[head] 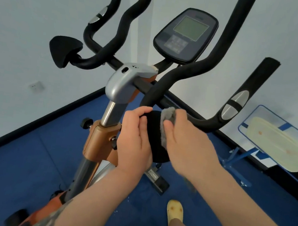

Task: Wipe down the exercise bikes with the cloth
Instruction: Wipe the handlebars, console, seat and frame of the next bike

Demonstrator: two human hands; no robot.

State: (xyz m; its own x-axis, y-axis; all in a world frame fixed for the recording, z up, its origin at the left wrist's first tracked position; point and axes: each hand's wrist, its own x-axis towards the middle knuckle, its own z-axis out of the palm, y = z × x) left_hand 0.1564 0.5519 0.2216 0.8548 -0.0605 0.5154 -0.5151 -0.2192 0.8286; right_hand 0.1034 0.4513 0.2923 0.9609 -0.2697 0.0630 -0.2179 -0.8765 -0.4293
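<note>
Now | cloth [167,123] is lying bunched on the right face of the near black pad [153,143], which is running lengthwise toward the person | right hand [187,144] is pinching cloth, nearer | left hand [134,139] is gripping the pad's left edge, steadying | bike [121,88] is standing beyond; console [187,35] is sitting above.

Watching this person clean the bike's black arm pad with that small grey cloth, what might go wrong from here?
The grey cloth is bunched small under the right hand, so it may slip out or skip parts of the black pad. The left hand grips the pad's edge, so the strip beneath those fingers probably goes unwiped unless it shifts. The console sits just above; a wide upward stroke might knock its buttons.
</note>
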